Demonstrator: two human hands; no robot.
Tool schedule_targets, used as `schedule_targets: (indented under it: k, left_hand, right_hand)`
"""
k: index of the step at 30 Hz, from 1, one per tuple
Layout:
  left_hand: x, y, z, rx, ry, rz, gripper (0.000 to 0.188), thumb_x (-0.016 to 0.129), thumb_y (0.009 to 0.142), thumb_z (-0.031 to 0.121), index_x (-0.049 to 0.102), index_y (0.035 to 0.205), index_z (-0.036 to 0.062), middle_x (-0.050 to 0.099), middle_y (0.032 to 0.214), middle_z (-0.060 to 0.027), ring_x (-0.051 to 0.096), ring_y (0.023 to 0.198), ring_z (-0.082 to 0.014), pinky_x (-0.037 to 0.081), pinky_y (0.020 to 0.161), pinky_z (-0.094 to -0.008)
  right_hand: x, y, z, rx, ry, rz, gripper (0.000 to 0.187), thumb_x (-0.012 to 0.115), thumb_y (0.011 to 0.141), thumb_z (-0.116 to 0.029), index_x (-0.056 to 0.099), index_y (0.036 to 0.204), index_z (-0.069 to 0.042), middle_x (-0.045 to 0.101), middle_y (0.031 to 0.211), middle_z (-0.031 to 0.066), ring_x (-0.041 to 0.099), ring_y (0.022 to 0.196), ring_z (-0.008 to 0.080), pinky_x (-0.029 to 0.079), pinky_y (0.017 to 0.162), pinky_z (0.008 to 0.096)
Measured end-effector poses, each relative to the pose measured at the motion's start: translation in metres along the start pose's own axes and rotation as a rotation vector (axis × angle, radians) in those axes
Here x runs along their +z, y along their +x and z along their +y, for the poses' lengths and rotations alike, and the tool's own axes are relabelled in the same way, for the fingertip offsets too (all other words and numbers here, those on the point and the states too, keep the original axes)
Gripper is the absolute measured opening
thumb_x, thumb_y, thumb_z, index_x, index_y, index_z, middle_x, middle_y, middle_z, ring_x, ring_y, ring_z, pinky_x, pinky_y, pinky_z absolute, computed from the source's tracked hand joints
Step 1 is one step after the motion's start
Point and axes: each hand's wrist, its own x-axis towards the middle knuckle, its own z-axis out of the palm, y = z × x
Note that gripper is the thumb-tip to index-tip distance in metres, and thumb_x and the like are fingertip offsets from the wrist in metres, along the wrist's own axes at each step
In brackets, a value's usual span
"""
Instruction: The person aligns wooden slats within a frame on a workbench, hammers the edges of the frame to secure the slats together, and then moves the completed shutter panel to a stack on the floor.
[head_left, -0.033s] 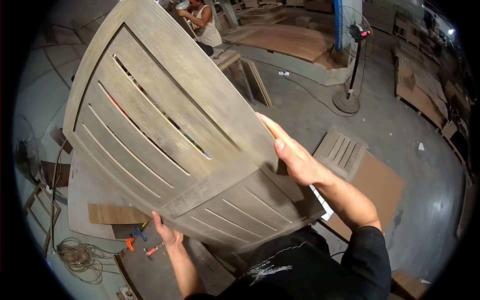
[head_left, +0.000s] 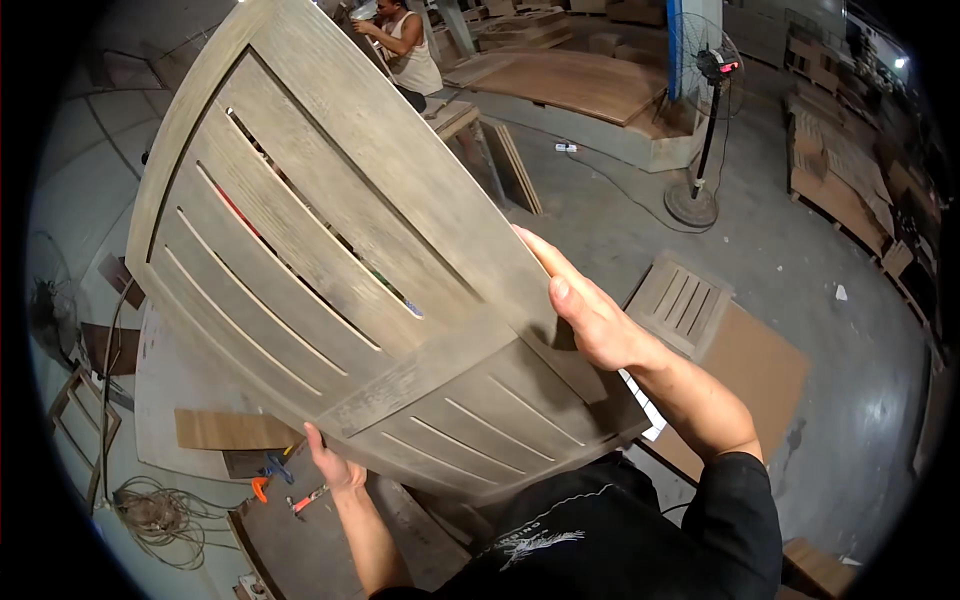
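Note:
A large grey-brown wooden door panel [head_left: 430, 375] with long slots and a curved outer edge leans at a slant in front of me, filling much of the view. My right hand [head_left: 595, 320] holds its right edge, thumb along the face and the other fingers partly out of sight at the edge. At the lower left edge, my left hand [head_left: 338, 468] grips the panel with the thumb up; its other fingers are mostly hidden. The panel's low end is close to my black shirt. Below my left hand, a red-handled hammer [head_left: 308, 499] lies on a work surface [head_left: 310, 550].
A smaller slotted panel [head_left: 682, 308] and a brown board [head_left: 765, 370] lie at my right. Farther off stand a pedestal fan [head_left: 712, 130] and a low platform with a wooden sheet [head_left: 570, 80]. Coiled hose [head_left: 160, 510] is at left; a person [head_left: 412, 60] sits beyond the panel.

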Motion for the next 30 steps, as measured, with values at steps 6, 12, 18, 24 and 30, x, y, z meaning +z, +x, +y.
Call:
schedule_targets:
  k: [6, 12, 18, 24, 30]
  left_hand:
    - [0.001, -0.005, 0.001, -0.002, -0.023, -0.033, 0.069, 0.047, 0.099, 0.053, 0.038, 0.148, 0.0057, 0.047, 0.148, -0.0114, 0.046, 0.133, -0.0312, 0.036, 0.111, -0.0472]
    - [0.003, -0.019, 0.005, 0.013, -0.011, -0.027, 0.068, 0.047, 0.100, 0.053, 0.038, 0.148, 0.0054, 0.047, 0.148, -0.0112, 0.046, 0.133, -0.0308, 0.036, 0.111, -0.0468]
    - [0.033, -0.026, 0.005, 0.087, 0.021, -0.013, 0.067, 0.045, 0.100, 0.052, 0.039, 0.148, 0.0052, 0.047, 0.147, -0.0108, 0.046, 0.133, -0.0312, 0.035, 0.112, -0.0465]
    - [0.027, -0.046, -0.004, 0.204, 0.104, 0.144, 0.065, 0.043, 0.101, 0.052, 0.041, 0.146, 0.0054, 0.050, 0.144, -0.0094, 0.048, 0.129, -0.0297, 0.034, 0.112, -0.0449]
    - [-0.040, -0.119, -0.059, 0.227, 0.702, 0.563, 0.049, 0.045, 0.104, 0.040, 0.056, 0.126, -0.0019, 0.060, 0.121, -0.0099, 0.056, 0.111, -0.0213, 0.045, 0.097, -0.0368]
  right_hand:
    - [0.007, 0.005, 0.001, -0.122, 0.090, 0.037, 0.074, 0.037, 0.103, -0.053, 0.025, 0.154, -0.001, 0.038, 0.153, 0.0163, 0.033, 0.142, 0.0253, 0.024, 0.117, 0.0384]
    - [0.003, 0.007, 0.009, -0.146, 0.183, 0.003, 0.069, 0.035, 0.104, -0.050, 0.031, 0.151, 0.001, 0.038, 0.153, 0.0159, 0.032, 0.143, 0.0252, 0.021, 0.119, 0.0386]
    - [-0.013, 0.011, 0.018, -0.125, 0.227, 0.016, 0.066, 0.031, 0.106, -0.048, 0.034, 0.150, 0.001, 0.039, 0.152, 0.0159, 0.034, 0.142, 0.0247, 0.022, 0.118, 0.0386]
    - [-0.023, 0.028, 0.003, -0.142, 0.106, -0.024, 0.066, 0.054, 0.100, -0.038, 0.035, 0.149, 0.003, 0.042, 0.149, 0.0159, 0.039, 0.138, 0.0240, 0.029, 0.115, 0.0370]
    - [-0.002, 0.052, 0.002, -0.114, -0.150, 0.031, 0.088, 0.086, 0.073, -0.018, 0.041, 0.144, 0.006, 0.054, 0.138, 0.0154, 0.051, 0.127, 0.0228, 0.036, 0.109, 0.0349]
